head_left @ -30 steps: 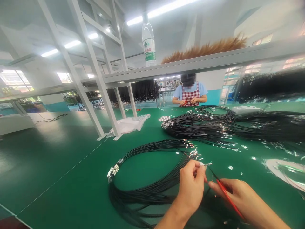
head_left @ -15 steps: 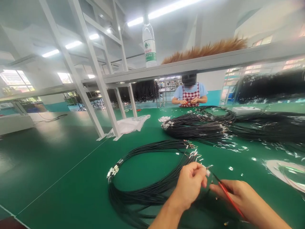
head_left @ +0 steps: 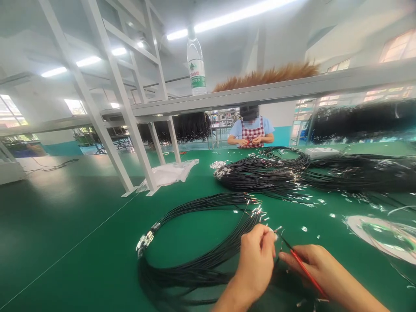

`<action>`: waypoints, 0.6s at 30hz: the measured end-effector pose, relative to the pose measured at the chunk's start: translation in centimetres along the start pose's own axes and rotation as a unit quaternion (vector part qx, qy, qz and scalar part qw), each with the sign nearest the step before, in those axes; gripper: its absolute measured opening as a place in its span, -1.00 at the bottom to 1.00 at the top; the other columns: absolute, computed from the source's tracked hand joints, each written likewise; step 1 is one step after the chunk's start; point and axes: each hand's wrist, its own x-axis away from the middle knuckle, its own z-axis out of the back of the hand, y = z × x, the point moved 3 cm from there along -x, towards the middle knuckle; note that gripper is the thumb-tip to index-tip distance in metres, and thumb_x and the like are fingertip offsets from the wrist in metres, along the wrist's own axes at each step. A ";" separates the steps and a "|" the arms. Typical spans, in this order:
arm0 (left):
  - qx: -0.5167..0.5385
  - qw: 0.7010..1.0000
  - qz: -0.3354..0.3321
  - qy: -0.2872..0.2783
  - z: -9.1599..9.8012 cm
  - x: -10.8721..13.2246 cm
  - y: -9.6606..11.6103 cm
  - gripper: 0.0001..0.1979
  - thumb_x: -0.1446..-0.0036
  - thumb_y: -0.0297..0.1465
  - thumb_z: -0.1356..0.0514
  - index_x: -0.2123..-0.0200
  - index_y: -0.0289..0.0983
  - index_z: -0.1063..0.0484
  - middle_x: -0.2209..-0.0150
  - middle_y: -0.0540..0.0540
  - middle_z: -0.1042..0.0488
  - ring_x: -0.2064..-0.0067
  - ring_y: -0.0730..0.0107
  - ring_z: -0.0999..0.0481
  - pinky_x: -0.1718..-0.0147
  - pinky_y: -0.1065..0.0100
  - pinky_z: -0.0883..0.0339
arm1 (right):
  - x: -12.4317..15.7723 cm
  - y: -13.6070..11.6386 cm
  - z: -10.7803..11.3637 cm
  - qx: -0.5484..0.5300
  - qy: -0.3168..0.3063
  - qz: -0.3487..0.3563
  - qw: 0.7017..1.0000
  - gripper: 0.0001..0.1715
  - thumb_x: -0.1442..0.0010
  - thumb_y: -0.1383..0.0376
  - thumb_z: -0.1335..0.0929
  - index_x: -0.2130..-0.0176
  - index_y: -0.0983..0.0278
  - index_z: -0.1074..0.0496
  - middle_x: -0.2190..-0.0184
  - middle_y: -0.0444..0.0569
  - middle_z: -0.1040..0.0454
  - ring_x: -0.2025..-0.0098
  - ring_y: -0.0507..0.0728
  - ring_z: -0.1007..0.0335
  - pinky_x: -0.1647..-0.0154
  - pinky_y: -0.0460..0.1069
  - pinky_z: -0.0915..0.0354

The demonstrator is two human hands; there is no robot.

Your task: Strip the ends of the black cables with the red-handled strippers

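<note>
Light from ceiling tubes (head_left: 247,16) fell over a wide room with pale walls, painted blue lower down, and bright windows on either side. A green-topped counter (head_left: 81,225) filled the lower view, shiny toward the left, with a thin pale seam slanting across it. White uprights (head_left: 139,151) stood on it beside a long shelf (head_left: 227,99), where a labelled bottle (head_left: 196,67) rose near a brown bristly bundle (head_left: 268,78); dark fringed bundles (head_left: 191,127) showed below. A whitish plastic bag (head_left: 170,173) lay crumpled by the uprights' feet. Across the counter sat a person in a checked apron (head_left: 251,132).

Nearer, a loop of black cords (head_left: 182,263) with silvery ends lay on the green, and a thicker heap of black cords (head_left: 260,175) spread behind it, silvery bits (head_left: 304,229) scattered around. A pale ring-shaped thing (head_left: 354,225) lay at the right.

At the loop's right end, above the counter, the left hand (head_left: 255,262) had its fingers pinching a small white piece (head_left: 272,234), a metal tip jutting out. The right hand (head_left: 316,262) had its fingers closed around a red-handled tool (head_left: 303,265), whose dark point reached toward that tip.
</note>
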 end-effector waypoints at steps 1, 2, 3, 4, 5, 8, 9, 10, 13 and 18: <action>0.080 0.995 0.048 -0.034 0.0 -0.1 -0.1 -0.77 -0.19 -0.30 -0.05 0.47 -0.28 -0.27 0.61 0.06 -0.20 0.56 0.53 -0.09 0.51 0.37 0.08 | -0.1 0.1 -0.1 0.001 0.001 0.012 1.000 -0.48 -0.02 -0.12 -0.24 0.66 0.19 -0.09 0.74 -0.20 -0.14 0.65 0.02 -0.03 0.62 -0.08 0.04; 0.163 0.980 0.091 -0.072 -0.1 -0.1 -0.1 -0.77 -0.16 -0.28 -0.09 0.48 -0.29 -0.26 0.63 0.08 -0.18 0.59 0.57 -0.03 0.54 0.39 0.12 | -0.2 0.2 -0.1 0.004 0.006 0.024 1.000 -0.50 -0.03 -0.09 -0.24 0.66 0.19 -0.09 0.74 -0.20 -0.14 0.65 0.02 -0.04 0.61 -0.08 0.04; 0.237 0.957 0.123 -0.110 -0.1 -0.1 0.0 -0.76 -0.13 -0.27 -0.14 0.49 -0.30 -0.26 0.65 0.10 -0.16 0.61 0.60 0.03 0.55 0.40 0.16 | -0.3 0.4 -0.1 0.011 0.015 0.033 0.999 -0.51 -0.04 -0.05 -0.25 0.66 0.19 -0.10 0.74 -0.20 -0.14 0.65 0.03 -0.05 0.61 -0.08 0.03; 0.295 0.934 0.141 -0.144 -0.1 -0.1 0.2 -0.75 -0.10 -0.26 -0.18 0.48 -0.31 -0.26 0.65 0.12 -0.14 0.62 0.63 0.07 0.56 0.41 0.19 | -0.5 0.7 -0.1 0.021 0.030 0.038 0.999 -0.54 -0.02 -0.02 -0.27 0.68 0.19 -0.10 0.74 -0.20 -0.15 0.66 0.03 -0.07 0.61 -0.08 0.03; 0.334 0.915 0.148 -0.170 0.0 0.0 0.5 -0.73 -0.07 -0.26 -0.21 0.48 -0.31 -0.27 0.66 0.13 -0.13 0.62 0.64 0.10 0.56 0.41 0.21 | -0.7 1.0 0.1 0.033 0.048 0.037 0.998 -0.55 -0.01 0.02 -0.29 0.69 0.19 -0.11 0.75 -0.19 -0.17 0.66 0.04 -0.09 0.61 -0.07 0.03; 0.359 0.903 0.145 -0.185 0.2 0.0 0.9 -0.70 -0.03 -0.24 -0.27 0.48 -0.33 -0.29 0.66 0.12 -0.17 0.62 0.66 0.07 0.55 0.42 0.19 | -0.9 1.5 1.0 0.050 0.105 0.016 0.993 -0.59 0.01 0.05 -0.30 0.70 0.19 -0.18 0.75 -0.16 -0.23 0.65 0.07 -0.13 0.60 -0.05 0.00; 0.349 0.908 0.147 -0.178 0.2 0.0 0.9 -0.69 -0.02 -0.22 -0.28 0.48 -0.34 -0.30 0.66 0.11 -0.19 0.63 0.67 0.06 0.55 0.42 0.19 | -0.8 1.4 1.3 0.027 0.113 0.012 0.993 -0.61 -0.02 0.03 -0.29 0.67 0.20 -0.25 0.73 -0.15 -0.25 0.64 0.07 -0.14 0.59 -0.05 -0.02; 0.336 0.913 0.152 -0.172 0.1 0.0 0.7 -0.68 0.00 -0.21 -0.29 0.48 -0.34 -0.30 0.66 0.11 -0.20 0.63 0.67 0.05 0.56 0.41 0.19 | -0.6 1.1 1.7 -0.012 0.113 0.012 0.993 -0.61 -0.04 0.00 -0.27 0.61 0.21 -0.32 0.71 -0.16 -0.27 0.63 0.07 -0.15 0.59 -0.05 -0.04; 0.301 0.919 0.179 -0.180 -0.3 0.0 0.2 -0.65 0.04 -0.16 -0.29 0.48 -0.34 -0.31 0.67 0.11 -0.23 0.65 0.69 0.04 0.57 0.41 0.19 | 0.1 -0.3 2.5 -0.162 0.096 0.029 0.982 -0.55 -0.01 -0.05 -0.31 0.37 0.28 -0.46 0.64 -0.17 -0.31 0.59 0.06 -0.18 0.57 -0.06 -0.10; 0.241 0.930 0.208 -0.183 -0.5 0.0 -0.2 -0.67 0.08 -0.18 -0.25 0.58 -0.29 -0.25 0.72 0.13 -0.20 0.69 0.70 0.07 0.62 0.39 0.27 | 1.1 -1.5 2.3 -0.217 0.081 0.065 0.971 -0.58 -0.02 0.00 -0.35 0.30 0.28 -0.47 0.59 -0.15 -0.35 0.53 0.07 -0.19 0.52 -0.06 -0.13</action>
